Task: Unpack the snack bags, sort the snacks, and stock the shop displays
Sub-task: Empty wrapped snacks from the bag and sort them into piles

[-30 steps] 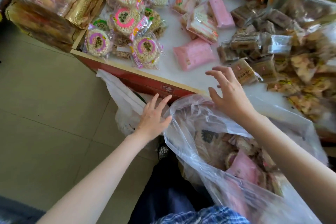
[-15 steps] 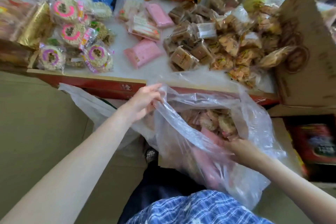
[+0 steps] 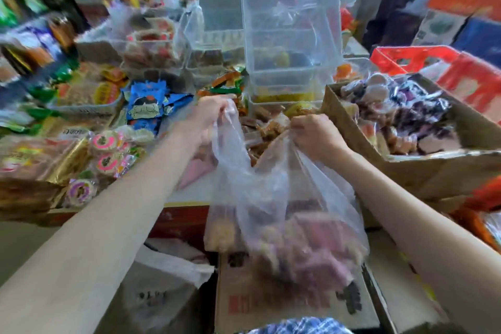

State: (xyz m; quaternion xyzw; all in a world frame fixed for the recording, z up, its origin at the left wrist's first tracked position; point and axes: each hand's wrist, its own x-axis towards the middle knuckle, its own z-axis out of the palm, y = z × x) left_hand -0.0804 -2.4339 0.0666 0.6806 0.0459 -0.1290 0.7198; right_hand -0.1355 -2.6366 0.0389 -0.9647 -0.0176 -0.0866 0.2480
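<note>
**snackrat:** Plastic everywhere in that shot. Clear plastic bag (image 3: 284,211) hung in front of the table's (image 3: 187,199) near edge, with pink packets (image 3: 320,236) and brownish ones lumped at the bottom, too blurry to name. Left hand (image 3: 208,116) had its fingers curled tight round one top corner of the bag, right hand (image 3: 314,133) was bunched into a fist on the other corner, so the load sagged below and between both hands.

**binwatcher:** What about the containers on the table?

**snackrat:** Stacked clear tubs (image 3: 290,30) stood at the far edge, beyond the hands; the lower ones had yellowish stuff inside, the top one looked see-through with nothing I could make out. Cardboard box (image 3: 412,171) at the right edge, just beside the right hand, was full of dark purple and whitish wrapped sweets. Round pink-ringed snack packs (image 3: 107,163) sat toward the left edge, blue cartoon packets (image 3: 147,106) further back, loose brown wrapped pieces (image 3: 265,127) in the middle behind the bag.

**binwatcher:** And under the bag?

**snackrat:** Another cardboard carton (image 3: 271,301) with red print, below the table edge.
</note>
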